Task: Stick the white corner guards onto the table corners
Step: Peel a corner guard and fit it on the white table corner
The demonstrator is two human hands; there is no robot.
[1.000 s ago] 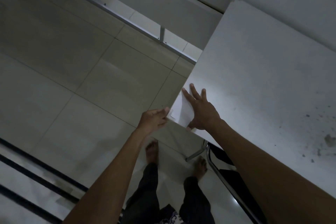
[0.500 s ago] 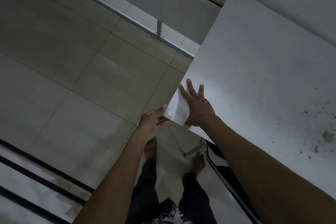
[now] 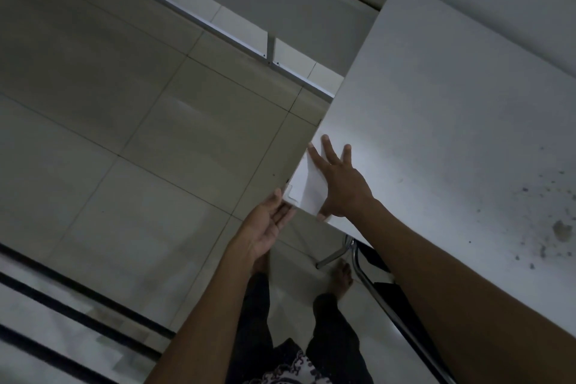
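A white corner guard [image 3: 291, 193] sits on the near left corner of the white table [image 3: 436, 140]. My right hand [image 3: 338, 184] lies flat on the tabletop just behind that corner, fingers spread and straight, thumb at the table's near edge. My left hand [image 3: 268, 224] is below and left of the corner, palm turned up, with straight fingers touching the guard's outer side from the edge. The underside of the corner is hidden.
Dark specks and a smudge [image 3: 561, 229] mark the table's right part. A metal table leg [image 3: 335, 254] and chair frame [image 3: 383, 305] stand under the near edge, by my bare feet. A metal rail [image 3: 218, 31] crosses the tiled floor behind.
My left hand has opened from a curled hold at the corner to straight fingers, palm up, against the guard. My right hand stays flat on the tabletop.
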